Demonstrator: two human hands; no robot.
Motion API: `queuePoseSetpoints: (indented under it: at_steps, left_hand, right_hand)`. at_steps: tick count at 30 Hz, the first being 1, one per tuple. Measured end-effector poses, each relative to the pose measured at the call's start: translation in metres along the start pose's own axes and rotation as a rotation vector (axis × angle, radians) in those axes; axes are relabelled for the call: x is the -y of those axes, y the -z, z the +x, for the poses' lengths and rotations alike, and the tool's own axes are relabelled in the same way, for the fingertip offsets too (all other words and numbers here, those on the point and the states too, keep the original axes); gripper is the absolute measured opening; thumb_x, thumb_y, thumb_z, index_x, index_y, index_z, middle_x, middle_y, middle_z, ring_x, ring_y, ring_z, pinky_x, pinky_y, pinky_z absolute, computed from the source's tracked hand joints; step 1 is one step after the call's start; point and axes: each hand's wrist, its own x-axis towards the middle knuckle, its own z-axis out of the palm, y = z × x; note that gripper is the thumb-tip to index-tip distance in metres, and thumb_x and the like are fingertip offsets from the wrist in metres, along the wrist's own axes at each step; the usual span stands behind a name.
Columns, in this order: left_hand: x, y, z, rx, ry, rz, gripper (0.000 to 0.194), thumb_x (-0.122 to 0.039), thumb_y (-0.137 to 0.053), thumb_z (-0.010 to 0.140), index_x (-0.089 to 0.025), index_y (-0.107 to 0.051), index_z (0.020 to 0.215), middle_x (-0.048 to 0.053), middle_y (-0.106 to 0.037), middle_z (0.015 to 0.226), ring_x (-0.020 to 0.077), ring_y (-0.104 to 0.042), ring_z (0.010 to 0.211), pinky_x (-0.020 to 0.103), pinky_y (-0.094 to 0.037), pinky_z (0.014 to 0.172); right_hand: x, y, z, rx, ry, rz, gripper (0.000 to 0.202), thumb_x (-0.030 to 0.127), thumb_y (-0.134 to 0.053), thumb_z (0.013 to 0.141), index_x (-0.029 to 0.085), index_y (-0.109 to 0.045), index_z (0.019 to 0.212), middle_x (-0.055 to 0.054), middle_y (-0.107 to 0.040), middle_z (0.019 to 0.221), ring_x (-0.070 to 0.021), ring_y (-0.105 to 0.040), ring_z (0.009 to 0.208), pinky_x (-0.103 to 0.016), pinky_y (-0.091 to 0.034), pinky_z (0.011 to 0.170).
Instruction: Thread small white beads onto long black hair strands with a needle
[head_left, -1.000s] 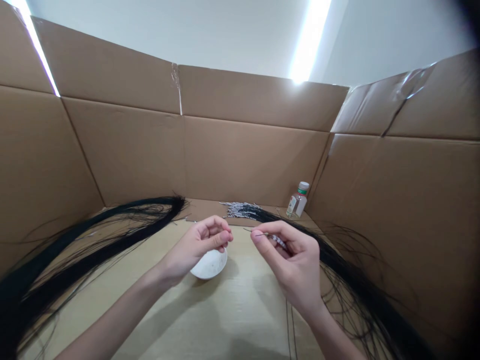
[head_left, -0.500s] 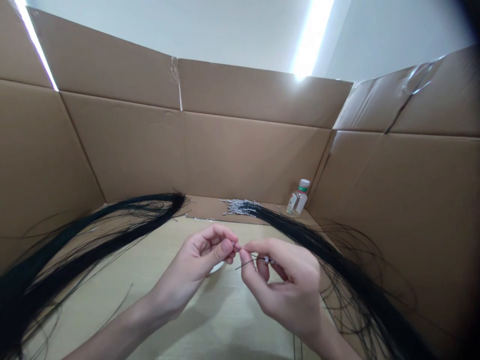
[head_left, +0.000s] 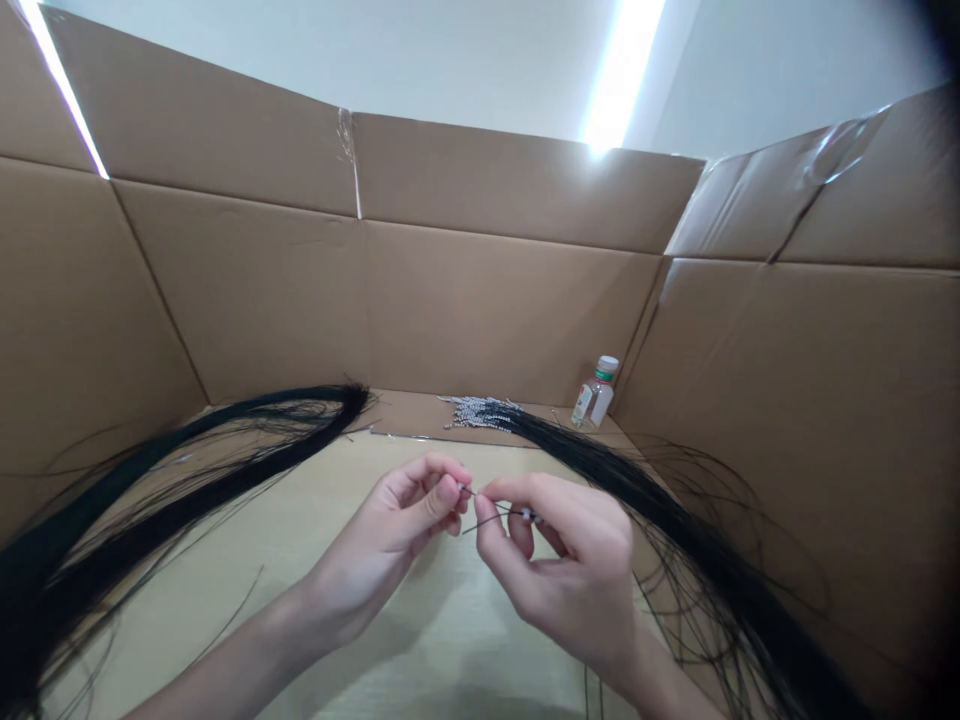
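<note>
Above the pale table (head_left: 420, 640), my left hand (head_left: 409, 515) pinches a tiny light bead at its fingertips. My right hand (head_left: 559, 560) is close beside it, thumb and forefinger pinching a thin black cord (head_left: 491, 519) whose loose end sticks out to the left. Small white beads (head_left: 527, 514) show among the curled fingers of my right hand. Between the two sets of fingertips there is a narrow gap with a short stretch of cord across it.
A thick bundle of black cords (head_left: 225, 482) lies at the left. Another bundle (head_left: 660, 510) runs down the right, its far end tipped with silvery beads (head_left: 480, 413). A small clear bottle (head_left: 595, 395) stands at the back right. Cardboard walls (head_left: 510, 310) surround the table.
The fingertips of my hands have come slightly apart, showing cord between them. The round white thing under my left hand is no longer visible.
</note>
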Motion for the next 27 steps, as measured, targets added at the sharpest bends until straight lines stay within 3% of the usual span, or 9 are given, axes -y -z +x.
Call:
queuePoseSetpoints:
  at_steps: [8, 16, 24, 27]
  left_hand:
    - [0.006, -0.002, 0.0, 0.025, 0.13, -0.255, 0.025, -0.041, -0.082, 0.085, -0.023, -0.07, 0.096, 0.002, -0.066, 0.098, 0.0174, -0.061, 0.096, 0.03, -0.046, 0.088]
    - [0.002, -0.003, -0.003, 0.005, 0.206, -0.341, 0.03, -0.039, -0.088, 0.079, -0.02, -0.071, 0.095, 0.002, -0.068, 0.097, 0.0167, -0.063, 0.097, 0.03, -0.05, 0.092]
    - [0.001, -0.008, -0.003, -0.055, 0.198, -0.354, 0.03, -0.036, -0.092, 0.073, -0.021, -0.074, 0.091, 0.0, -0.07, 0.094, 0.0163, -0.066, 0.093, 0.031, -0.054, 0.091]
    - [0.001, -0.011, -0.003, -0.048, 0.132, -0.329, 0.025, -0.036, -0.091, 0.076, -0.021, -0.075, 0.089, -0.001, -0.071, 0.089, 0.0136, -0.066, 0.088, 0.028, -0.055, 0.086]
  right_hand:
    - [0.001, -0.001, -0.001, -0.029, 0.023, -0.012, 0.009, 0.007, -0.067, 0.084, 0.015, -0.072, 0.083, 0.006, -0.056, 0.056, -0.006, -0.048, 0.045, -0.021, -0.04, 0.049]
    - [0.001, -0.004, -0.001, -0.037, 0.021, -0.004, 0.008, 0.008, -0.068, 0.086, 0.015, -0.071, 0.083, 0.006, -0.059, 0.055, -0.0063, -0.05, 0.044, -0.021, -0.039, 0.047]
    - [0.0, -0.005, -0.004, -0.041, 0.048, -0.08, 0.008, 0.009, -0.068, 0.087, 0.016, -0.071, 0.084, 0.006, -0.059, 0.055, -0.0079, -0.052, 0.045, -0.023, -0.039, 0.047]
    - [-0.001, -0.005, -0.005, -0.046, 0.08, -0.132, 0.008, 0.009, -0.067, 0.088, 0.015, -0.07, 0.083, 0.005, -0.06, 0.056, -0.009, -0.053, 0.046, -0.024, -0.039, 0.048]
